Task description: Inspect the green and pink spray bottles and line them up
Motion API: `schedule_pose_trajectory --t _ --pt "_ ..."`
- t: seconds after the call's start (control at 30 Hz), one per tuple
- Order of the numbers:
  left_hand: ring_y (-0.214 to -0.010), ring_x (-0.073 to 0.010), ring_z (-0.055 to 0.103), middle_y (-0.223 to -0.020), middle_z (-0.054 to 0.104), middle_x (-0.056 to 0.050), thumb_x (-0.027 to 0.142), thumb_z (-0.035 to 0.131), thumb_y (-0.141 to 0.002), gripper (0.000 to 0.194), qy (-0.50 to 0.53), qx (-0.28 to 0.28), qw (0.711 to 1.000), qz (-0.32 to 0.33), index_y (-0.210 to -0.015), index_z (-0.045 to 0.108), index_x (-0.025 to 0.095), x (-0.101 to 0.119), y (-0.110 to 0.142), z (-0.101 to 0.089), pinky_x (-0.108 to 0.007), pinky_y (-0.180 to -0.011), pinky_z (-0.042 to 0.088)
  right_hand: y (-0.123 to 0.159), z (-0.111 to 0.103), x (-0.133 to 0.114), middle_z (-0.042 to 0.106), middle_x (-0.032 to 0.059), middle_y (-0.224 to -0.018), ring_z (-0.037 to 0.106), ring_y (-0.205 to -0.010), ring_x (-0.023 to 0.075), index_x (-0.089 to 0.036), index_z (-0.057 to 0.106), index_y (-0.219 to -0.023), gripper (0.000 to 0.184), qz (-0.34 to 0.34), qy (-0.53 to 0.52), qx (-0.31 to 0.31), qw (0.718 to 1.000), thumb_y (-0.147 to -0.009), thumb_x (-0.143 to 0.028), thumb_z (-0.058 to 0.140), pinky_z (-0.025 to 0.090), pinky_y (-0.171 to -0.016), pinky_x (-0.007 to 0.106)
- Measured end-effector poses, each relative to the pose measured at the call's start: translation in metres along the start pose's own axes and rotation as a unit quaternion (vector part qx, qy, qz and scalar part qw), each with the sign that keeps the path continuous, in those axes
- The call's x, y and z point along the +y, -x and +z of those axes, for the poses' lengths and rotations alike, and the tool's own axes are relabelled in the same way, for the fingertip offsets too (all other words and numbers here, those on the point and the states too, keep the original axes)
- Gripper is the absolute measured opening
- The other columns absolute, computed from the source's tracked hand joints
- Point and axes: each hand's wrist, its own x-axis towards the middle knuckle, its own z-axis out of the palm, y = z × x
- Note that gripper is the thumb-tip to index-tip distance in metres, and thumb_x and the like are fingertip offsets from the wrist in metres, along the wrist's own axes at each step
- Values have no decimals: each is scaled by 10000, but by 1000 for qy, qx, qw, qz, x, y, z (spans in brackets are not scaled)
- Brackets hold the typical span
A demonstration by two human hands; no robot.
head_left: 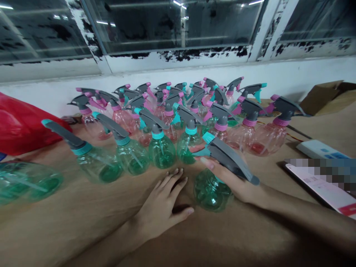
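My right hand is wrapped around the neck of a green spray bottle with a grey and teal trigger head, its fingers near the trigger. The bottle tilts slightly; I cannot tell if its base touches the table. Flat on the table lies my left hand, empty, its fingers stretched forward just left of that bottle. In front of the hands, several green spray bottles stand in a row with teal collars. Behind these are several pink spray bottles with grey and pink heads, mixed with more teal ones.
On the left sits a red plastic bag, with clear green bottles below it. At the right are a phone, a white device and an open cardboard box. A white wall with windows runs behind the wooden table.
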Motion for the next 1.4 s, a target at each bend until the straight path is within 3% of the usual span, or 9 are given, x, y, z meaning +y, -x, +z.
schedule_pose_trajectory --t 0.63,0.97,1.1,1.23,1.4 --pt "-1344 -306 323 -1479 345 -144 596 495 -884 688 -9 25 1000 17 -1388 403 137 -1 0 3 -479 -1067 309 2 -1 5 652 5 -921 638 -831 162 -230 575 -1091 215 -17 -8 -4 1000 -889 -300 559 501 -743 318" --pt "-1346 -297 319 -1480 347 -133 596 479 -893 680 -4 25 999 19 -1401 382 155 -1 0 3 -472 -1076 288 1 -1 6 643 -14 -779 620 -680 158 -251 577 -1061 220 1 -8 -4 1000 -868 -357 586 487 -612 312" --pt "-1341 -314 326 -1480 343 -142 592 505 -881 693 -5 17 1000 15 -1396 392 142 -2 0 3 -487 -1063 310 0 -2 -3 610 -17 -711 596 -632 152 -240 571 -881 148 -7 21 -1 1000 -870 -388 562 487 -607 313" --pt "-1336 -313 338 -1480 345 -139 591 516 -875 688 -2 15 1000 6 -1394 393 156 -1 0 2 -484 -1055 324 -2 -5 -6 561 -21 -643 565 -592 141 -238 521 -728 250 -5 63 1 998 -884 -434 523 468 -586 308" --pt "-1338 -306 333 -1477 345 -149 576 514 -884 680 -6 24 1000 17 -1395 385 146 -1 0 3 -478 -1053 328 -2 -6 2 638 -6 -789 636 -709 153 -242 580 -960 183 -23 -7 -26 999 -868 -400 579 509 -645 302"
